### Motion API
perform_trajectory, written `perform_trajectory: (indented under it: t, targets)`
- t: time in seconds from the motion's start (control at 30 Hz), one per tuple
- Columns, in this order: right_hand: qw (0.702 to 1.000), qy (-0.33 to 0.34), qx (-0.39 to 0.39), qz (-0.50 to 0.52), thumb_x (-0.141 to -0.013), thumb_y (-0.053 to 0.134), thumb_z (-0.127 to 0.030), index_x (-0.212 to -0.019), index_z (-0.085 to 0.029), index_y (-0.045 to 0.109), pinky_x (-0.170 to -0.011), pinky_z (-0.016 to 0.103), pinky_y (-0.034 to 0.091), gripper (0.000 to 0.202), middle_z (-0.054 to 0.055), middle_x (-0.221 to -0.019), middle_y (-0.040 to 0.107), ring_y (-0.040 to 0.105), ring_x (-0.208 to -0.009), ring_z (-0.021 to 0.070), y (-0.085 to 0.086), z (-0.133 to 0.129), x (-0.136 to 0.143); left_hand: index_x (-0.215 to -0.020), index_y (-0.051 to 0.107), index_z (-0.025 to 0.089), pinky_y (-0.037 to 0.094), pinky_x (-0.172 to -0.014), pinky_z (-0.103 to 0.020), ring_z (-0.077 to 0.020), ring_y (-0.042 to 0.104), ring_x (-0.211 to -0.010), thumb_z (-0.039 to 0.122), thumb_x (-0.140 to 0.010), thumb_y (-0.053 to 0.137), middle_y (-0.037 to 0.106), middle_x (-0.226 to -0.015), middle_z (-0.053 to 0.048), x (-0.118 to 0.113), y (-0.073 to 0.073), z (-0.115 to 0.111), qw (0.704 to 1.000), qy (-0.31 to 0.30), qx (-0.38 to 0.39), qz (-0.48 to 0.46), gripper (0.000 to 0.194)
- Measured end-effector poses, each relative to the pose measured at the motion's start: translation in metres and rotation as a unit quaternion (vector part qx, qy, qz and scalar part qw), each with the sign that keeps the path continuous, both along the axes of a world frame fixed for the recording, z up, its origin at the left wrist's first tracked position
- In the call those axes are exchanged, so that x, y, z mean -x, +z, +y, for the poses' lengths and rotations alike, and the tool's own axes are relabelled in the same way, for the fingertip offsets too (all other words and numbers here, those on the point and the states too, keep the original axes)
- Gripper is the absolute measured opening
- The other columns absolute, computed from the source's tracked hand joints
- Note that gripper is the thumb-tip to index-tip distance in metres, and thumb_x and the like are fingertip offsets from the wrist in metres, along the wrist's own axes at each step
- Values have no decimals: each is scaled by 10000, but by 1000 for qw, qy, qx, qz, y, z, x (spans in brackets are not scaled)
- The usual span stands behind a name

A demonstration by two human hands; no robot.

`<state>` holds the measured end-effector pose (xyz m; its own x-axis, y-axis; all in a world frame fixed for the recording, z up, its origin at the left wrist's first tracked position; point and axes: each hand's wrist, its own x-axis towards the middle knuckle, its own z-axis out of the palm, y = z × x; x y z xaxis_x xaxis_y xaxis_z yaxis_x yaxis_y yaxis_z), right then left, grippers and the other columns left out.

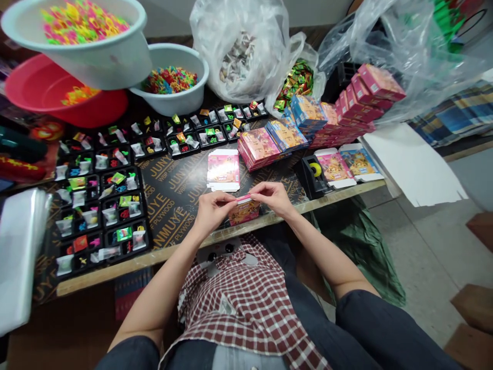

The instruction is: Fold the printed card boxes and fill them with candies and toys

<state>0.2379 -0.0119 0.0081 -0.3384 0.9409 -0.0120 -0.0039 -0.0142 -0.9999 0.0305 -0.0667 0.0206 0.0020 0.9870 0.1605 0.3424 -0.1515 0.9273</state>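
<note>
The box (244, 213) is smooth card; the tabletop (177, 180), glossy plywood; the apron (242, 303), cloth.

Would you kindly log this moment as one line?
left hand: pinching box top | right hand: pinching box top | pink carton: lying beyond box

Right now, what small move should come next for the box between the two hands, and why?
Perhaps press down the top flap of the pink box: the left hand and right hand have fingertips at the flap's two ends, and it seems not yet tucked in.

pink and orange box (244, 213), maroon and white checked apron (241, 303), red basin (96, 110), blue plaid cloth (458, 113).
</note>
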Motion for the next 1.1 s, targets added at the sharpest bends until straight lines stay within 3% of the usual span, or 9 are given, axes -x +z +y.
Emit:
perform_trajectory:
  t: [0.2, 0.3, 0.4, 0.47, 0.53, 0.67, 0.8, 0.97, 1.1]
  targets:
    - [980, 47, -183, -69, -824, 734, -452, -812, -222, 755, -872, 440, 543, 232, 96, -1001, 765, 692, -925, 243, -11, -3, -12, -916, 729, 194, 569, -796, -332, -190, 687, -874, 191, -925, 539, 761, -939, -79, -3, -9, -21, 954, -19, -216, 206, 190]
    - [937, 41, -321, -130, -903, 657, -370, -885, -242, 736, -942, 497, 521, 151, 100, -1136, 747, 654, -1052, 256, -17, -13, -13, -863, 676, 181, 556, -780, -315, -187, 665, -859, 192, -937, 531, 733, -896, -78, -9, -8, -20, 928, -34, -251, 274, 163]
    - [911, 36, -370, -179, -927, 622, -378, -974, -250, 728, -990, 506, 500, 172, 100, -1240, 706, 608, -1153, 263, -13, -22, -20, -864, 641, 178, 525, -695, -279, -176, 643, -775, 206, -955, 504, 693, -836, -61, -20, -1, -11, 915, -69, -242, 315, 167]
    - [909, 4, -359, -213, -902, 649, -438, -1080, -254, 718, -1023, 494, 483, 265, 106, -1338, 645, 577, -1217, 272, -5, -23, -41, -992, 643, 180, 496, -659, -266, -167, 623, -731, 194, -972, 467, 672, -833, -48, -28, 5, -5, 913, -82, -232, 326, 178]
    - [902, -106, -330, -258, -898, 644, -457, -1135, -259, 706, -1048, 485, 462, 315, 106, -1316, 638, 576, -1217, 271, 1, -19, -78, -1125, 622, 189, 481, -666, -267, -168, 609, -734, 199, -980, 454, 651, -854, -44, -34, 8, 0, 914, -76, -230, 325, 222]
    - [833, -341, -250, -356, -848, 671, -431, -968, -223, 750, -1041, 507, 441, 252, 107, -1072, 658, 608, -1092, 282, -3, -4, -171, -1219, 593, 180, 466, -679, -274, -176, 580, -756, 180, -980, 435, 613, -880, -56, -45, 4, 7, 910, -80, -259, 315, 287]
    - [860, -285, -130, -402, -751, 748, -424, -863, -219, 771, -1044, 499, 419, 235, 94, -1025, 647, 604, -1072, 284, -22, 15, -219, -1203, 632, 202, 426, -653, -276, -177, 528, -720, 59, -931, 410, 583, -838, -55, -55, -13, 8, 883, -86, -317, 336, 380]
    - [925, -198, -69, -318, -708, 770, -419, -737, -208, 752, -1038, 462, 405, 214, 90, -1100, 671, 594, -1139, 282, -27, 30, -216, -1161, 666, 210, 396, -645, -285, -176, 499, -708, 7, -891, 427, 584, -843, -60, -57, -26, 7, 878, -70, -332, 337, 414]
    - [927, -251, -99, -258, -681, 776, -392, -663, -213, 718, -1027, 437, 406, 188, 74, -1122, 682, 603, -1121, 263, -19, 24, -207, -1172, 663, 210, 400, -636, -280, -175, 501, -713, 22, -892, 429, 589, -855, -60, -55, -26, 9, 888, -72, -322, 322, 410]
